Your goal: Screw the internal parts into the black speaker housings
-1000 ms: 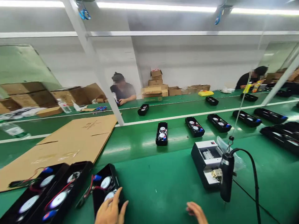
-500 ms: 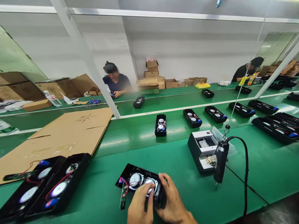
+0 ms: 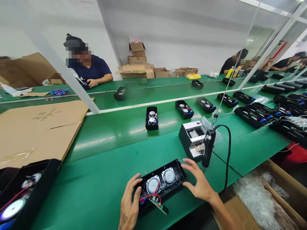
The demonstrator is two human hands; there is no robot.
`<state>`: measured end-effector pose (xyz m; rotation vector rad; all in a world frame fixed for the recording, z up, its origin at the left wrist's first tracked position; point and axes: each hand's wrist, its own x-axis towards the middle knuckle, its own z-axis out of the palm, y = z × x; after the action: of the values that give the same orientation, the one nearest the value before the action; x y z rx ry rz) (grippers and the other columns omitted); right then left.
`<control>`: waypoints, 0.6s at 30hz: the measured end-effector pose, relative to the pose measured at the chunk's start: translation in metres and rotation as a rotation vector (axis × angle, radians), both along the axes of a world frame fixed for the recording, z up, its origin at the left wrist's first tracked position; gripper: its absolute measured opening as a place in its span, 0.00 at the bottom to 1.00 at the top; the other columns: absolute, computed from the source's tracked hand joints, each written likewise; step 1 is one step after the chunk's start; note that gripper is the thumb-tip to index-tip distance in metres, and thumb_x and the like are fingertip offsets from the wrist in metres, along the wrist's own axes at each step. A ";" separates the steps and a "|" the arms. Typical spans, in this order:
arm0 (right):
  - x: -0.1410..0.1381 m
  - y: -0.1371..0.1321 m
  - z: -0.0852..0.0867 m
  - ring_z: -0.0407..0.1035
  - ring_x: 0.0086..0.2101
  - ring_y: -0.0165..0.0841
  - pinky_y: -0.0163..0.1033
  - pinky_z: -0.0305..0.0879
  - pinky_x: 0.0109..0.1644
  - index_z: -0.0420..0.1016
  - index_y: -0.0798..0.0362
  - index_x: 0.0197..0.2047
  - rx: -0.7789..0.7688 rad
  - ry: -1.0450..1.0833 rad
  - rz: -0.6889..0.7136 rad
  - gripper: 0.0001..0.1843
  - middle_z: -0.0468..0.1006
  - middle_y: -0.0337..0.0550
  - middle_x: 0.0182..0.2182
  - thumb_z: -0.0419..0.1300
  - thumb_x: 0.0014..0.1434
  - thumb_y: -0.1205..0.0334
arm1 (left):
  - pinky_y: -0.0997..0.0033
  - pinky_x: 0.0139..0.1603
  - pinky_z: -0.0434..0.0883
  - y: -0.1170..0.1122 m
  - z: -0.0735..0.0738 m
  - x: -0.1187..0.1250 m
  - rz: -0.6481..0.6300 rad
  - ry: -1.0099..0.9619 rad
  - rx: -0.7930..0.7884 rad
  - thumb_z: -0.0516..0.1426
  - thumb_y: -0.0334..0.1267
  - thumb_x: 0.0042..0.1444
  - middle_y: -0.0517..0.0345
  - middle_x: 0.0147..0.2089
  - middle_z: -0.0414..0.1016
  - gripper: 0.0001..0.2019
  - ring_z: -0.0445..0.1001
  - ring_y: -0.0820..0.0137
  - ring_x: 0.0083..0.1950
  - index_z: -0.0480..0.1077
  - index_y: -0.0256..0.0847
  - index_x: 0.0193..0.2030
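A black speaker housing (image 3: 176, 188) lies at a slant on the green bench, its open side facing up. Two round speaker drivers (image 3: 169, 176) sit inside it. Red wires (image 3: 157, 195) lead to a small green circuit board (image 3: 159, 205) that hangs over the housing's near edge. My left hand (image 3: 130, 199) is closed round the left end, thumb and fingers on either side of the corner. At the right end, my right hand (image 3: 198, 180) grips the edge between thumb and fingertips.
A black electric screwdriver (image 3: 208, 147) hangs on a cord beside a box-shaped screw feeder (image 3: 187, 143). More speaker housings (image 3: 152, 118) stand along the green line. Cardboard (image 3: 48, 124) lies at left; a carton with plastic bags (image 3: 256, 195) is at lower right. Co-workers (image 3: 93, 68) sit opposite.
The housing has been turned so its right end points up and away. My left hand has moved from a driver to the left end, my right to the other end. The view has shifted right.
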<state>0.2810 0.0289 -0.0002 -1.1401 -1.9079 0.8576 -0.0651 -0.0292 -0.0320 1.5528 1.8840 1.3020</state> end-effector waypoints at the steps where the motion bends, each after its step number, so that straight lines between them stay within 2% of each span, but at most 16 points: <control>1: -0.007 -0.017 -0.006 0.78 0.60 0.48 0.55 0.77 0.66 0.81 0.46 0.59 0.061 0.068 -0.078 0.24 0.80 0.55 0.61 0.68 0.60 0.69 | 0.47 0.63 0.82 0.000 -0.004 0.003 -0.002 -0.027 0.005 0.51 0.63 0.73 0.48 0.63 0.83 0.25 0.82 0.54 0.64 0.81 0.48 0.49; 2: -0.017 -0.034 -0.013 0.82 0.51 0.45 0.51 0.82 0.58 0.82 0.47 0.51 0.094 0.139 -0.120 0.15 0.83 0.51 0.51 0.68 0.62 0.68 | 0.47 0.64 0.81 -0.001 -0.006 0.005 0.000 -0.051 0.012 0.50 0.63 0.73 0.48 0.63 0.83 0.25 0.82 0.54 0.65 0.80 0.48 0.49; 3: -0.029 -0.050 -0.020 0.82 0.42 0.41 0.46 0.84 0.50 0.81 0.46 0.47 0.083 0.203 -0.117 0.10 0.84 0.47 0.43 0.68 0.63 0.68 | 0.47 0.66 0.80 -0.002 -0.008 0.006 0.005 -0.070 0.019 0.49 0.62 0.74 0.48 0.63 0.83 0.25 0.81 0.55 0.65 0.80 0.48 0.49; 4: -0.043 -0.064 -0.028 0.82 0.36 0.38 0.42 0.83 0.43 0.81 0.47 0.45 0.021 0.256 -0.088 0.09 0.84 0.45 0.40 0.69 0.62 0.67 | 0.47 0.67 0.80 -0.003 -0.009 0.007 0.012 -0.086 0.024 0.48 0.62 0.74 0.48 0.63 0.83 0.26 0.81 0.55 0.66 0.80 0.48 0.48; 5: -0.057 -0.076 -0.035 0.81 0.33 0.37 0.40 0.83 0.38 0.81 0.47 0.48 -0.058 0.307 -0.061 0.11 0.85 0.45 0.41 0.70 0.62 0.66 | 0.47 0.67 0.79 -0.003 -0.010 0.007 0.014 -0.098 0.024 0.48 0.62 0.75 0.48 0.63 0.82 0.26 0.80 0.55 0.66 0.80 0.48 0.48; 7: -0.086 -0.092 -0.044 0.84 0.33 0.39 0.38 0.83 0.34 0.82 0.47 0.51 -0.181 0.377 -0.034 0.17 0.87 0.47 0.43 0.75 0.59 0.60 | 0.47 0.67 0.79 -0.005 -0.010 0.004 0.001 -0.115 0.018 0.47 0.62 0.75 0.48 0.64 0.82 0.27 0.80 0.55 0.67 0.80 0.48 0.49; 9: -0.109 -0.096 -0.043 0.86 0.37 0.42 0.40 0.85 0.38 0.84 0.48 0.49 -0.226 0.407 -0.052 0.17 0.90 0.48 0.43 0.76 0.58 0.55 | 0.47 0.65 0.81 -0.008 -0.009 -0.001 -0.039 -0.115 0.023 0.46 0.65 0.74 0.47 0.65 0.81 0.29 0.80 0.53 0.67 0.80 0.48 0.49; 12: -0.126 -0.083 -0.024 0.86 0.40 0.42 0.42 0.85 0.46 0.86 0.49 0.43 -0.219 0.460 -0.105 0.09 0.90 0.48 0.40 0.72 0.66 0.53 | 0.44 0.64 0.81 -0.012 -0.007 -0.007 -0.125 -0.086 0.056 0.44 0.70 0.72 0.45 0.66 0.80 0.33 0.79 0.50 0.68 0.81 0.49 0.51; 14: -0.128 -0.066 -0.006 0.86 0.39 0.41 0.42 0.84 0.46 0.87 0.50 0.43 -0.237 0.489 -0.169 0.11 0.90 0.49 0.39 0.69 0.70 0.52 | 0.42 0.65 0.81 -0.014 -0.006 -0.008 -0.156 -0.063 0.061 0.48 0.69 0.71 0.46 0.68 0.79 0.31 0.79 0.49 0.68 0.81 0.49 0.52; 16: -0.126 -0.046 0.012 0.85 0.40 0.41 0.43 0.84 0.47 0.88 0.51 0.46 -0.230 0.466 -0.215 0.13 0.90 0.49 0.39 0.67 0.71 0.51 | 0.43 0.67 0.80 -0.013 -0.005 -0.006 -0.138 -0.054 0.031 0.52 0.65 0.71 0.46 0.68 0.79 0.25 0.79 0.50 0.68 0.81 0.49 0.51; 18: -0.120 -0.027 0.027 0.85 0.40 0.40 0.44 0.83 0.48 0.88 0.50 0.47 -0.134 0.376 -0.094 0.12 0.90 0.47 0.39 0.66 0.73 0.52 | 0.45 0.68 0.79 -0.012 -0.004 0.000 -0.079 -0.062 -0.003 0.55 0.61 0.71 0.47 0.67 0.80 0.21 0.79 0.52 0.68 0.79 0.48 0.50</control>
<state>0.1611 0.0023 0.0271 -1.0505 -1.4977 1.0763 -0.0656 -0.0408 -0.0362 1.5508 1.7682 1.2975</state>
